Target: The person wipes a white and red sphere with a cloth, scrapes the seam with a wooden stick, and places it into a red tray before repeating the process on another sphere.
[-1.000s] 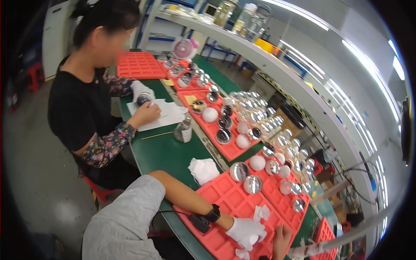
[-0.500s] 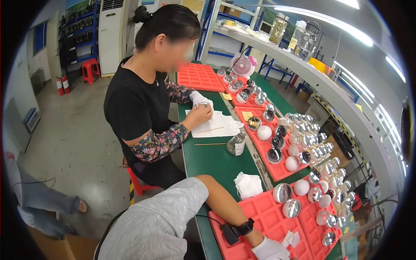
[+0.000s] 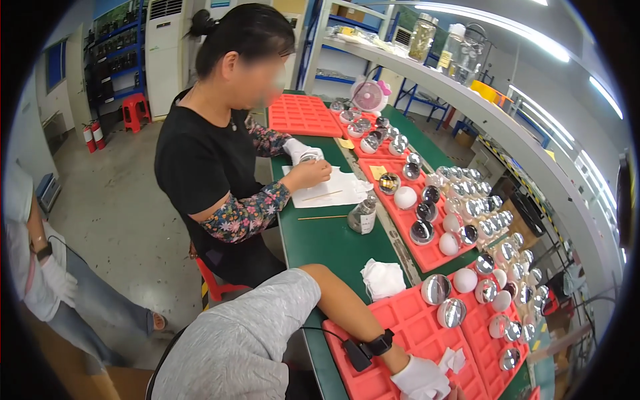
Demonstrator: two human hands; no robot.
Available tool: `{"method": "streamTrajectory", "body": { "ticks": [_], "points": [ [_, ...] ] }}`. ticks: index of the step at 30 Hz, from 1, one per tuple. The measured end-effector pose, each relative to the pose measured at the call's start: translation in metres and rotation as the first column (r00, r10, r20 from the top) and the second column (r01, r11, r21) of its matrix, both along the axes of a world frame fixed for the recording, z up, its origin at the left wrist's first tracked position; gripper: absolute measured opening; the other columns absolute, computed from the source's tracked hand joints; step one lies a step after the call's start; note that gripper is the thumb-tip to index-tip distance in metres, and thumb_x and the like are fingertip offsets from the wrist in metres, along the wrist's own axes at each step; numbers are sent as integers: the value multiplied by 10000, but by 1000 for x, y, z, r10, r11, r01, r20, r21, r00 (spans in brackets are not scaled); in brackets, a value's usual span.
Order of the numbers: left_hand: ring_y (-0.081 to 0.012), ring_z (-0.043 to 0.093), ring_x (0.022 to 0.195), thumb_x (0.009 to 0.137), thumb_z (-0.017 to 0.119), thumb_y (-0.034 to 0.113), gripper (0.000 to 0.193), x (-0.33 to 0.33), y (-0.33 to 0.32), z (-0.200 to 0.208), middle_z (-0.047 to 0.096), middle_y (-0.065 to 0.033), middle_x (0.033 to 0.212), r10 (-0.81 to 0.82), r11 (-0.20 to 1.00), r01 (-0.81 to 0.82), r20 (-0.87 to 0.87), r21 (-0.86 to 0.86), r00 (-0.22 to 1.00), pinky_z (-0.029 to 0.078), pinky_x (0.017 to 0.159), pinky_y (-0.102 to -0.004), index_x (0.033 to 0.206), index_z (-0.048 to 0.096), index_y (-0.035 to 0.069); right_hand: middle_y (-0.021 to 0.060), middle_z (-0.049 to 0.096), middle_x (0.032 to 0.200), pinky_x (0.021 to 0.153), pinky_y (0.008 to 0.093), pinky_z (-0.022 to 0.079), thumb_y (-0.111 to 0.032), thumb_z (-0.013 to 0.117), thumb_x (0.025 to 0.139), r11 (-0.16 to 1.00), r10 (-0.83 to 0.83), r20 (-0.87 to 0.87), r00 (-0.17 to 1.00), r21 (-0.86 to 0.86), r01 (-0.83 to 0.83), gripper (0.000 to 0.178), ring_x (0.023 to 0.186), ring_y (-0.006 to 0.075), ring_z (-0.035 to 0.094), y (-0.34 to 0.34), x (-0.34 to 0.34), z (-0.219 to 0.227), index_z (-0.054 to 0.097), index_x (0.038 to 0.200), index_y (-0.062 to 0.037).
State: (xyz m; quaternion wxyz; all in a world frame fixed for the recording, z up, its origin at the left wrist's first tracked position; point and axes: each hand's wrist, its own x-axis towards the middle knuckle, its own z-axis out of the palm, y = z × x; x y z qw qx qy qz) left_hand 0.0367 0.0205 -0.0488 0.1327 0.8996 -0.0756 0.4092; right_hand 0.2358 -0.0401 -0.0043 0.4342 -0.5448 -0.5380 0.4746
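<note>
My left hand, in a white glove with a black band at the wrist, is low over a red compartment tray. Its fingers look curled together; the lower edge cuts off whatever they hold. Beside the glove is a crumpled white tissue. A sliver of bare fingers, seemingly my right hand, shows at the lower edge; its grip is hidden. Farther along the tray stand shiny clear-and-silver domes and white ones. A folded white cloth lies at the tray's far edge.
Across the green table, a co-worker handles a round lens-like piece over white cloth. A glass bottle and a thin stick are nearby. More dome-filled trays line the right, under a shelf. Another person stands at left.
My left gloved hand has shifted slightly right and up in view. The person at far left has come further into view. The co-worker's hands have turned the round piece a little.
</note>
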Motion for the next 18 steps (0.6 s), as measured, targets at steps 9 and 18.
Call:
{"method": "streamTrajectory", "body": {
  "ticks": [9,18],
  "points": [
    [-375,642,812,899,630,277,201,-39,-29,58,652,-128,989,193,874,-351,-422,-337,886,538,703,-453,979,629,93,-48,541,727,506,208,319,-204,581,1042,975,-95,134,987,213,65,230,580,56,434,13,-4,-11,688,1144,-27],
    [-363,670,760,904,638,298,261,-43,-21,59,662,-103,1023,125,829,-325,-416,-455,901,546,663,-459,1110,615,141,11,626,845,584,213,411,-244,653,1000,999,-4,18,1000,43,3,379,693,74,511,11,15,-20,579,1322,-58]
  ]
}}
